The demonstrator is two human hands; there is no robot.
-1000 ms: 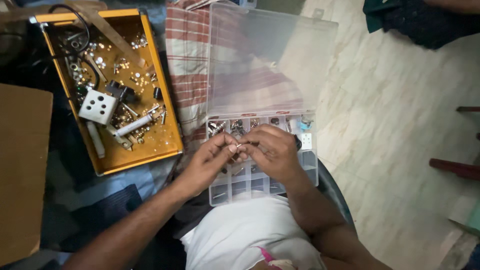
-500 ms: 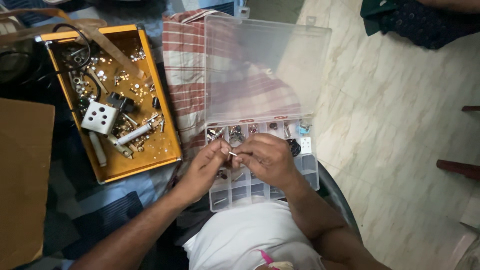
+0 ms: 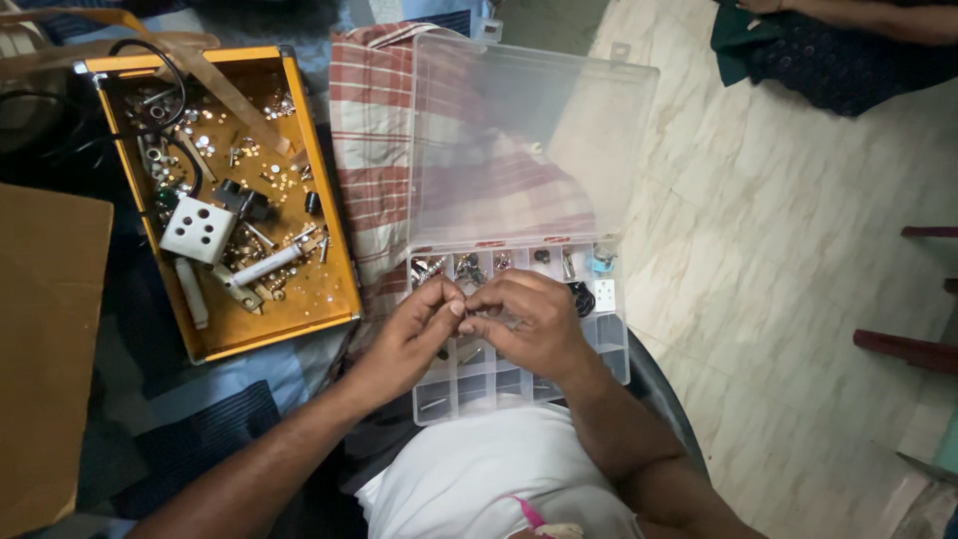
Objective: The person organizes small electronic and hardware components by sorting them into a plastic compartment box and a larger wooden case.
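Both hands have drifted slightly lower over the clear plastic compartment organiser box [image 3: 609, 344]; I see my left hand [image 3: 414, 334] and right hand [image 3: 529, 324] with fingertips pinched together on something too small to identify.

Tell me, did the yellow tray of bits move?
No. The yellow tray keeps its place beside the checked cloth and clear organiser box; only the camera view shifted.

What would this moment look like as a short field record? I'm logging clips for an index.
left hand: fingertips pinched against the right hand's, over the organizer
right hand: pinching; any part held is too small to tell
organizer: clear compartment box, lid open and upright
tray: orange, holds screws and a white block
cloth: red checked, beneath the organizer
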